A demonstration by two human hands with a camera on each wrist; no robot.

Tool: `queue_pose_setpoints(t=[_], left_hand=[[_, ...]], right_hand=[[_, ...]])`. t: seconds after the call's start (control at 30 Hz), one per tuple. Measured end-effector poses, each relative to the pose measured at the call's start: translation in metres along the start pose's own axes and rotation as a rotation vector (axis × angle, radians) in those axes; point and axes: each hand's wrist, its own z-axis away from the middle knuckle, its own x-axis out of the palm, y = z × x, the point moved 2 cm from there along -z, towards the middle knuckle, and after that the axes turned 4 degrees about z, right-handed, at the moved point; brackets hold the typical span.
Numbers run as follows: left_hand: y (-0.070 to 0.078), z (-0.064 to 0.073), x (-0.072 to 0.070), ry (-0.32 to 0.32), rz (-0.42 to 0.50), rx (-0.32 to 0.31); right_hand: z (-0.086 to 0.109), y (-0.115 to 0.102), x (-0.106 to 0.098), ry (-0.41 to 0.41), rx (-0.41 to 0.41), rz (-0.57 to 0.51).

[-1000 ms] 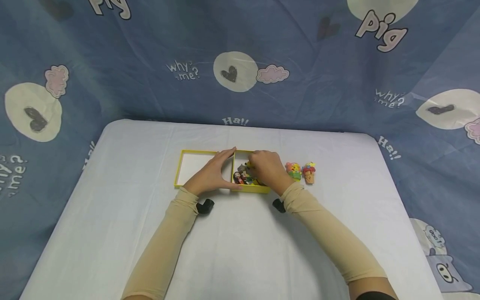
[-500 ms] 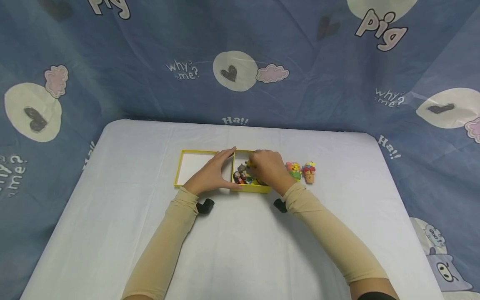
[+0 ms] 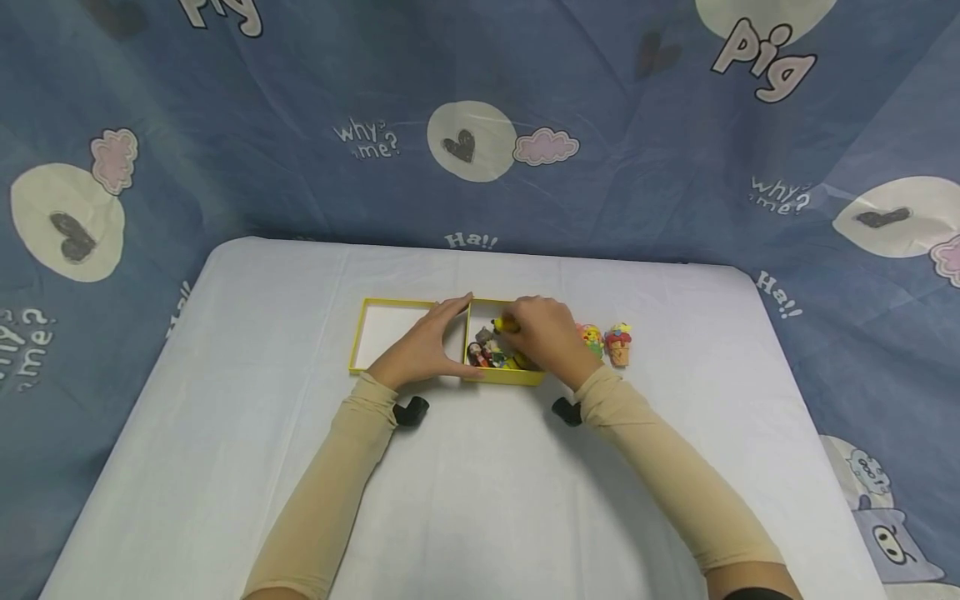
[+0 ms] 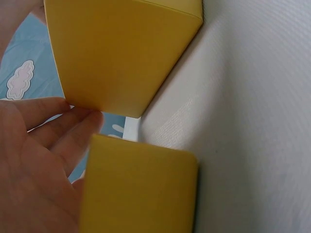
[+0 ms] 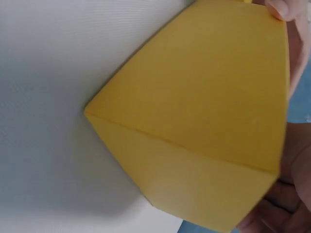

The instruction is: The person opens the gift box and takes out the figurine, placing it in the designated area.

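In the head view, my left hand (image 3: 426,350) spans the left side of a shallow yellow box (image 3: 506,377). It holds the box with the thumb at the front rim and straight fingers at the back corner. My right hand (image 3: 546,333) is over the box's right half, curled fingers pinching a small yellow toy figure (image 3: 504,325) with a dark tip, mostly hidden by the hand. Several small toy figures (image 3: 486,354) lie in the box's left part. From the right wrist, the box's yellow walls (image 5: 194,87) show, with the figures hidden behind them.
The box's lid (image 3: 354,337), white inside with a yellow rim, lies against the box's left side. Right of the box, an ice-cream-cone toy (image 3: 618,346) and a pink, yellow and green toy (image 3: 592,340) lie on the white table (image 3: 480,500). A blue printed cloth (image 3: 300,192) hangs behind.
My right hand has shifted slightly right and back, and more of the yellow figure shows at its fingertips. The left hand has stayed in place.
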Motion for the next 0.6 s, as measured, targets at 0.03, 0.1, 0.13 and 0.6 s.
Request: queue_pose_setpoints(t=[0.03, 0.1, 0.13, 0.6], left_hand=[[0.0, 0.0, 0.0, 0.0, 0.001, -0.001], [0.0, 0.0, 0.0, -0.001, 0.003, -0.006], [0.0, 0.0, 0.0, -0.002, 0.002, -0.007], [0.002, 0.001, -0.001, -0.005, 0.0, -0.018]], right_hand=[[0.0, 0.001, -0.001, -0.001, 0.006, -0.021], [0.001, 0.002, -0.004, -0.004, 0.021, -0.062], [0.001, 0.003, -0.005, -0.006, 0.03, -0.08], [0.007, 0.02, -0.017, 0.005, 0.113, -0.331]])
